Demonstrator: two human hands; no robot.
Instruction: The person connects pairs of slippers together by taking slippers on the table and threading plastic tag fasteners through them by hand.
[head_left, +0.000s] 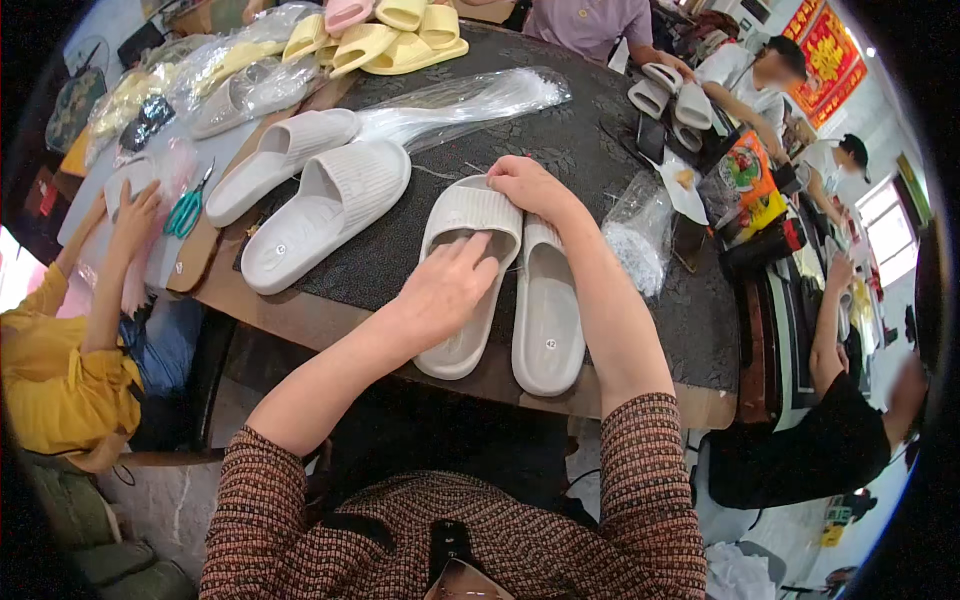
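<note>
A pair of pale grey slide sandals lies in front of me, open ends toward me. Into the opening of the left slide [450, 352] reaches my left hand [450, 283], its thumb apart and its fingers stretched under the ribbed strap, the tips partly hidden. At the toe end of that same slide, my right hand [530, 188] has its fingers closed on the edge. Beneath my right wrist, the right slide [550, 325] rests close alongside, its strap partly covered by my arm. Thin loose threads [440, 172] show near the left slide's toe.
Another grey pair [330, 215] lies to the left, beside clear plastic bags [470, 105]. Yellow slides [400, 45] are piled at the back. Teal-handled scissors [188, 210] lie near a co-worker in yellow [70, 385]. Crumpled plastic [637, 245] sits right; other people work around the table.
</note>
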